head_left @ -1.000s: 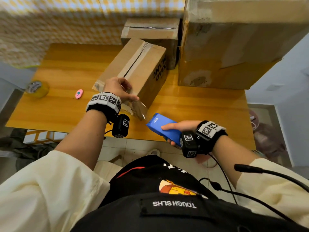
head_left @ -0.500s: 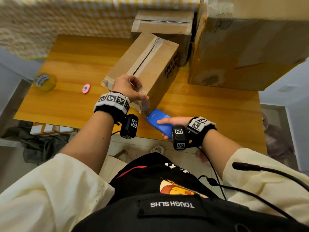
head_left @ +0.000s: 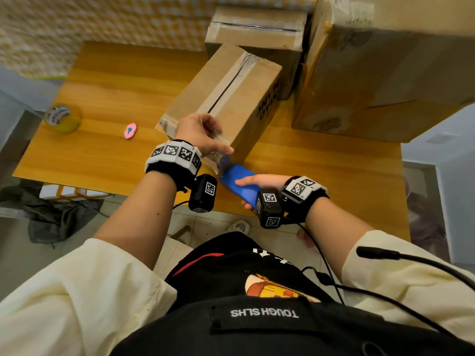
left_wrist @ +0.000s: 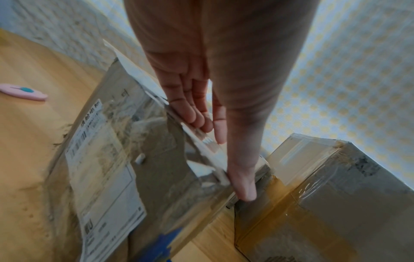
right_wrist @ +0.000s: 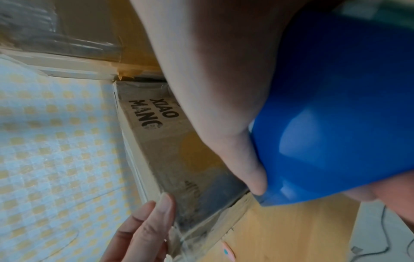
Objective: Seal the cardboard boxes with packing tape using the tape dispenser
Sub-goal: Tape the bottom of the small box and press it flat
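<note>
A long cardboard box [head_left: 226,98] lies at an angle in the middle of the wooden table [head_left: 108,150], with clear tape along its top seam. My left hand [head_left: 203,136] rests on its near end. The fingers [left_wrist: 195,109] lie straight on the top edge and the thumb runs down the corner over the tape. My right hand [head_left: 259,181] grips the blue tape dispenser [head_left: 232,176], whose nose sits at the foot of that near end, just below my left thumb. Close up, the dispenser [right_wrist: 336,124] fills the right wrist view beside the box [right_wrist: 170,141].
A yellow tape roll [head_left: 63,118] and a small pink cutter [head_left: 130,130] lie on the table's left part. A taped box [head_left: 257,29] stands behind, and a large box [head_left: 385,73] fills the right rear. The table's near edge runs under my wrists.
My right hand has brought the blue dispenser forward and left, up to the box's near end. My left hand has stayed on that end.
</note>
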